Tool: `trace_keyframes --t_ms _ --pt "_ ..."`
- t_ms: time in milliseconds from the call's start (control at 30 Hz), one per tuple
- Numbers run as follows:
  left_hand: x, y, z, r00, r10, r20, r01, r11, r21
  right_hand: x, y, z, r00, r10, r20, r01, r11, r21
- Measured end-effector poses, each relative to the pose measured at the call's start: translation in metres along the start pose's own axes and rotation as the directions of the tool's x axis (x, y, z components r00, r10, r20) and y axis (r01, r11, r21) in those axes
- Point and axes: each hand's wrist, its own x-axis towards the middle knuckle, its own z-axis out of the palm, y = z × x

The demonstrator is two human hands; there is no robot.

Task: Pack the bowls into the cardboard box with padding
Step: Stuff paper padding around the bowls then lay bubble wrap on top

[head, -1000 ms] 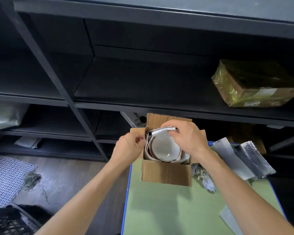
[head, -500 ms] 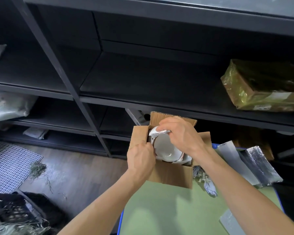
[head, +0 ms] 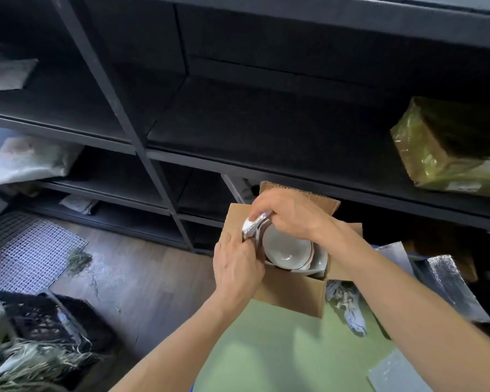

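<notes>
Facing the black shelving unit [head: 238, 114], you work at the near corner of the green table [head: 266, 349], which gives the cardboard box [head: 289, 292] a flat base close to your body. The box stands with its flaps up, so both hands can reach inside. Spare foil sheets [head: 450, 287] lie on the table to your right, within easy reach. The white bowls [head: 287, 250] sit nested together inside the box, and I judge that their rims need cushioning against the left wall. The silver foil padding strip [head: 252, 226] runs into exactly that gap, between the bowls and the cardboard. Your right hand [head: 292, 213] reaches over the bowls and pinches the strip's upper end with curled fingers, steering it. Your left hand [head: 236, 267] sits at the box's left wall, thumb and fingers curled onto the strip's lower part, apparently feeding it down while bracing the box. Its fingertips are partly hidden.
</notes>
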Motion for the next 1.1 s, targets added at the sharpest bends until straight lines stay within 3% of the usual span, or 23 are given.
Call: trace_keyframes --t_ms 167,400,533,733,967,1100 --pt "0.001 0.001 0.005 0.998 -0.035 0.048 0.037 0.999 -0.026 -0.007 0.004 0.004 0.997 0.031 0.064 -0.034 0.998 0.052" --pt "-0.006 0.0 0.003 0.998 -0.051 0.027 0.053 0.997 -0.059 -0.018 0.015 0.011 0.99 0.063 0.13 -0.054 0.996 -0.069" --pt "-0.007 0.002 0.001 0.999 -0.025 0.022 0.027 0.997 -0.072 -0.007 0.009 0.01 0.987 0.035 0.158 -0.003 0.981 -0.195" --pt "-0.016 0.001 0.0 0.999 -0.019 -0.046 0.014 0.993 -0.114 0.009 -0.004 0.014 0.948 -0.006 0.318 0.096 0.959 -0.268" --pt "-0.019 0.001 -0.001 0.999 -0.033 -0.031 0.028 0.987 -0.158 0.015 -0.001 0.025 0.959 -0.02 0.284 0.113 0.942 -0.316" --pt "-0.02 -0.001 -0.004 0.998 0.027 -0.055 -0.036 0.985 -0.171 0.007 0.01 0.026 0.963 -0.04 0.268 0.126 0.941 -0.315"
